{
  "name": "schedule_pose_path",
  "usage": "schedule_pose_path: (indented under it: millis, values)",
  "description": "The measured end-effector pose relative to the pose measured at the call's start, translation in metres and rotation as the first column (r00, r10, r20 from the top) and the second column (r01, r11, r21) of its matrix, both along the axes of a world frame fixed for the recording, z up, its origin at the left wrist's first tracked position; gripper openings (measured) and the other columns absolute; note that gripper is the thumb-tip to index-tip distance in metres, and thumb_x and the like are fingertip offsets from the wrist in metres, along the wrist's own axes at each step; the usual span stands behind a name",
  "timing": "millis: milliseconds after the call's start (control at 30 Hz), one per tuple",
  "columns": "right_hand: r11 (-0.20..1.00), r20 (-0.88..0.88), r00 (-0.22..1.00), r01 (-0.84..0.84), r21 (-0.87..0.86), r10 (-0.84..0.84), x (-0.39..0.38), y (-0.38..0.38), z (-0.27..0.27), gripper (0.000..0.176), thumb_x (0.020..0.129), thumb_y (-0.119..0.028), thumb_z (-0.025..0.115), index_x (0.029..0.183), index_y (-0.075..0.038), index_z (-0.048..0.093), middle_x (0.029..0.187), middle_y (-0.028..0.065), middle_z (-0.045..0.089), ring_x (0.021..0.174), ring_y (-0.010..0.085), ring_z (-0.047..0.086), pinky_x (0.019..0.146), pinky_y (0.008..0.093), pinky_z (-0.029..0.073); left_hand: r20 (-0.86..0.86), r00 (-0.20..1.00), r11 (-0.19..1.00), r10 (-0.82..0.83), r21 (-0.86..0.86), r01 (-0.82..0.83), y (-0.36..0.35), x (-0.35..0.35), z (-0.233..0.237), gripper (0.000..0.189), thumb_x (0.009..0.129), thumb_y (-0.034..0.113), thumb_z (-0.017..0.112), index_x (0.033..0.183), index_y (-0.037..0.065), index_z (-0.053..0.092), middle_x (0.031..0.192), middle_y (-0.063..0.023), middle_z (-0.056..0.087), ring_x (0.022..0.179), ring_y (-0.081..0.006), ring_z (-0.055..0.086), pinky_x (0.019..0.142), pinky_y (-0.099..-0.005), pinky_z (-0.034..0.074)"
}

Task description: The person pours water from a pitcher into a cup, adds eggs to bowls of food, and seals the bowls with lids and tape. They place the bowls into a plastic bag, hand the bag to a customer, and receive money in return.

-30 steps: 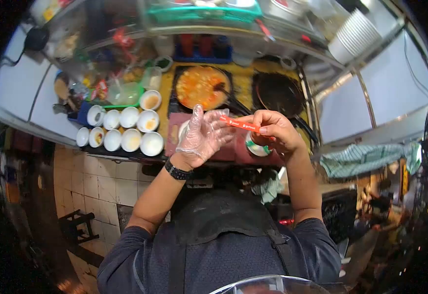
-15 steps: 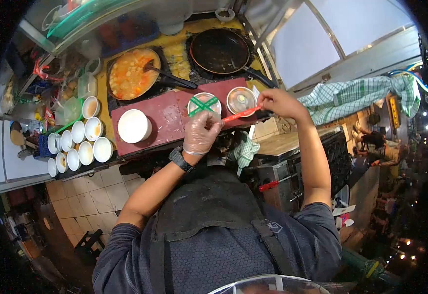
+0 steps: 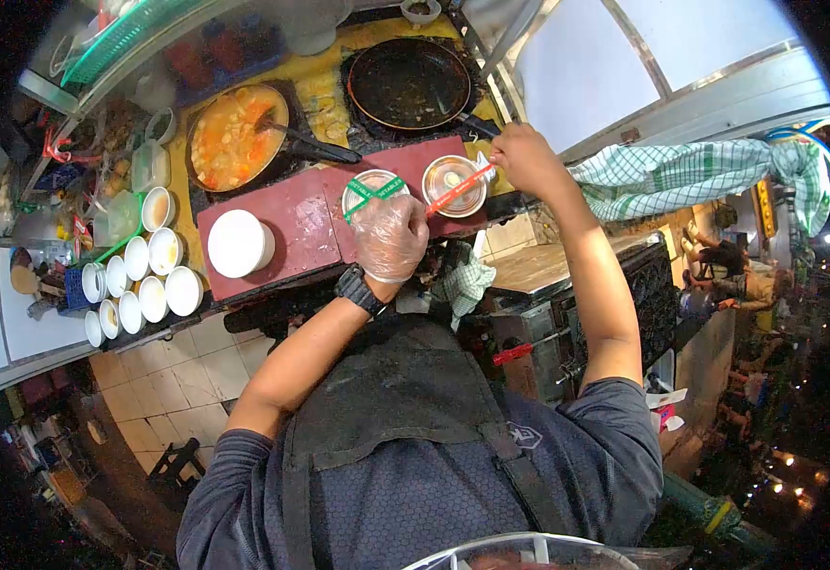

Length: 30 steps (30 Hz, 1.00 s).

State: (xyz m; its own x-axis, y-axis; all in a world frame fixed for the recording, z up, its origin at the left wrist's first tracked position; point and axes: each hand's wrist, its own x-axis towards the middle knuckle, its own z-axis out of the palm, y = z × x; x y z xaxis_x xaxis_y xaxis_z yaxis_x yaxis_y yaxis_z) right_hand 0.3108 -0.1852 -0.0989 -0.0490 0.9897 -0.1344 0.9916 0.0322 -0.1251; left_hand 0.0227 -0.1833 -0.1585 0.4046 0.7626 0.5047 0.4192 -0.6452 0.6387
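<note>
Fingers are pinching on both sides — gloved left hand [image 3: 389,239] and bare right hand [image 3: 529,160] each have an end of the red strip [image 3: 460,188]. Biggest first: the red-topped bench [image 3: 301,228], then the dark pan [image 3: 410,84] and orange stew [image 3: 230,142] pan behind it. White tub [image 3: 236,243] sits on the left, then a green-taped cup [image 3: 374,177] and clear-lidded cup [image 3: 448,176] — strip's stretched diagonally over that last lid, can't tell if it's touching.

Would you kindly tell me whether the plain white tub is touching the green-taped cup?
Apart: the head view shows a bare stretch of red board between the white tub and the green-taped cup.
</note>
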Motion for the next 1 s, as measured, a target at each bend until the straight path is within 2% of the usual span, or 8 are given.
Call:
schedule_pose_path:
  millis: [167,400,467,500,567,767,867,1000]
  values:
    - [0.995,0.122,0.992,0.002,0.097,-0.014,-0.009,0.003,-0.005,0.018,0.092,-0.023,0.072,0.100,-0.008,0.076,0.122,0.0116,0.061,0.119,0.0333,0.054,0.099,0.0466,0.048,-0.106,0.994,0.996,0.035,0.084,-0.026,0.000,0.004,-0.005,0.013,0.077,0.011,0.076,0.080,0.014,0.063,0.075,-0.0092,0.064,0.079,-0.0350,0.062,0.070,-0.0523,0.043]
    - [0.984,0.158,0.987,-0.036,0.172,0.009,-0.012,0.006,-0.016,0.025,0.092,-0.014,0.069,0.116,-0.009,0.074,0.123,0.0126,0.060,0.119,0.0342,0.054,0.099,0.0466,0.047,-0.366,0.928,0.986,0.067,0.165,-0.006,-0.001,0.007,-0.007,0.009,0.080,0.018,0.076,0.085,0.015,0.069,0.081,-0.0082,0.066,0.088,-0.0332,0.062,0.076,-0.0510,0.044]
    - [0.932,-0.096,0.995,0.051,0.360,-0.017,-0.013,0.001,0.001,0.033,0.093,-0.005,0.063,0.125,-0.008,0.070,0.124,0.0155,0.060,0.119,0.0375,0.057,0.100,0.0465,0.048,-0.419,0.908,0.986,0.020,0.157,0.051,-0.002,0.006,-0.005,0.010,0.081,0.020,0.075,0.087,0.015,0.070,0.090,-0.0068,0.067,0.095,-0.0308,0.061,0.080,-0.0497,0.043]
    - [0.933,-0.098,0.995,0.050,0.355,-0.016,-0.015,-0.003,0.007,0.033,0.093,-0.005,0.063,0.125,-0.008,0.070,0.124,0.0155,0.060,0.119,0.0375,0.057,0.100,0.0465,0.048,-0.420,0.907,0.987,0.019,0.152,0.049,-0.004,0.006,-0.006,0.010,0.081,0.020,0.075,0.087,0.015,0.070,0.090,-0.0068,0.067,0.095,-0.0308,0.061,0.080,-0.0497,0.043]
    - [0.907,-0.368,0.929,0.190,0.377,-0.042,-0.019,-0.014,0.019,0.038,0.093,0.002,0.057,0.130,-0.005,0.066,0.119,0.0201,0.064,0.113,0.0404,0.063,0.098,0.0468,0.051,-0.453,0.892,0.990,0.008,0.128,0.056,-0.009,0.006,-0.007,0.013,0.080,0.021,0.076,0.090,0.015,0.071,0.100,-0.0058,0.065,0.098,-0.0305,0.060,0.079,-0.0493,0.043]
    - [0.930,-0.523,0.790,0.368,-0.009,-0.318,-0.040,-0.049,0.006,0.032,0.105,-0.004,0.048,0.134,0.000,0.060,0.115,0.0242,0.073,0.108,0.0358,0.072,0.096,0.0414,0.055,-0.390,0.912,0.992,-0.125,-0.067,0.107,-0.027,-0.019,0.024,0.030,0.073,0.021,0.086,0.099,0.013,0.073,0.118,-0.0145,0.064,0.106,-0.0356,0.062,0.086,-0.0505,0.050]
    - [0.901,-0.577,0.745,0.432,0.033,-0.336,-0.042,-0.054,-0.011,0.034,0.104,-0.002,0.048,0.136,0.000,0.057,0.115,0.0209,0.074,0.107,0.0333,0.073,0.094,0.0409,0.056,-0.171,0.957,0.961,-0.234,-0.194,0.200,-0.030,-0.042,0.036,0.034,0.071,0.016,0.090,0.099,0.009,0.071,0.123,-0.0205,0.063,0.106,-0.0420,0.066,0.089,-0.0513,0.054]
    - [0.825,-0.693,0.635,0.555,0.104,-0.340,-0.030,-0.058,-0.064,0.028,0.100,0.001,0.056,0.128,0.000,0.057,0.109,0.0175,0.074,0.101,0.0288,0.075,0.087,0.0374,0.057,-0.114,0.979,0.969,-0.166,-0.205,0.140,-0.040,-0.060,0.062,0.035,0.073,0.010,0.089,0.100,0.008,0.068,0.120,-0.0209,0.064,0.103,-0.0401,0.067,0.086,-0.0472,0.055]
